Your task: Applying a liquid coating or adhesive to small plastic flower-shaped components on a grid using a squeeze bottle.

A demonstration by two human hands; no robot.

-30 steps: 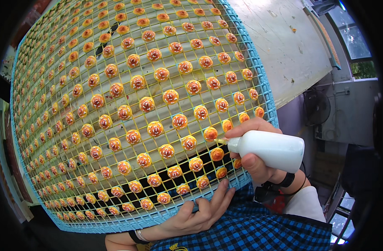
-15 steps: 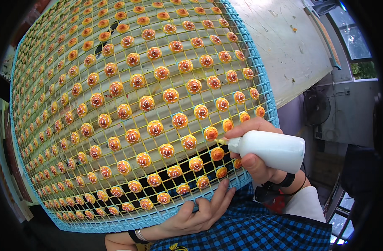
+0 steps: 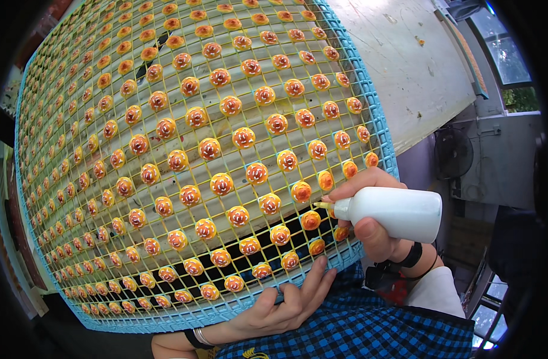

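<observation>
A big blue-rimmed mesh rack (image 3: 378, 119) fills the view, set with several rows of small round orange pieces (image 3: 244, 137) topped in white and red. My right hand (image 3: 372, 224) grips a white squeeze bottle (image 3: 396, 213) at the rack's lower right. Its yellow nozzle tip (image 3: 323, 205) points left at a plain orange piece (image 3: 310, 220) near the rim. My left hand (image 3: 283, 302) rests with fingers spread against the rack's near blue edge, steadying it from below.
A pale worn tabletop (image 3: 405, 66) lies under the rack and runs to the upper right. A fan (image 3: 453, 161) and a window (image 3: 504, 51) stand beyond the table's right edge. My blue checked clothing (image 3: 369, 329) sits below the rack.
The bottle's nozzle has shifted slightly left and down along the rack's lower right rows. My left hand has stayed on the near edge.
</observation>
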